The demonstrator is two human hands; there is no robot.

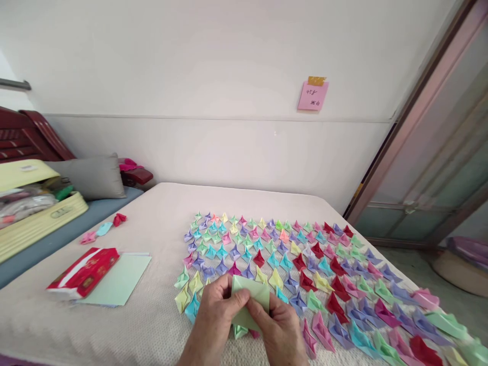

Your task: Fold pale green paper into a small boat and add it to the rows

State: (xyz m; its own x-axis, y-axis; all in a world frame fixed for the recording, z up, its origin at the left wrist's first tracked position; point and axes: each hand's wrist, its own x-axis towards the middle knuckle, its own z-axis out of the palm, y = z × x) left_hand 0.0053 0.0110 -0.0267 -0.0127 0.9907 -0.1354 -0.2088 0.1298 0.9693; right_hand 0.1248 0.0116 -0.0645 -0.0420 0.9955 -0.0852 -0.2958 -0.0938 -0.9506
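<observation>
A small folded square of light green paper (253,291) is held up between both hands at the lower middle of the view. My left hand (219,310) grips its left edge, the thumb pressed on the near face. From the right, my right hand (276,323) pinches the same paper, its thumb meeting the other near the middle. Behind and around the hands lie rows of folded paper boats (285,262) in red, purple, pink, blue, green and yellow. The hands hide some of the nearest boats.
To the left, a red tissue pack (86,272) lies on a stack of light green paper sheets (122,277). Crumpled coloured pieces (103,229) sit beyond it. A yellow case (41,223) and a grey pillow (89,175) are at far left. A pink note (312,95) is taped to the wall.
</observation>
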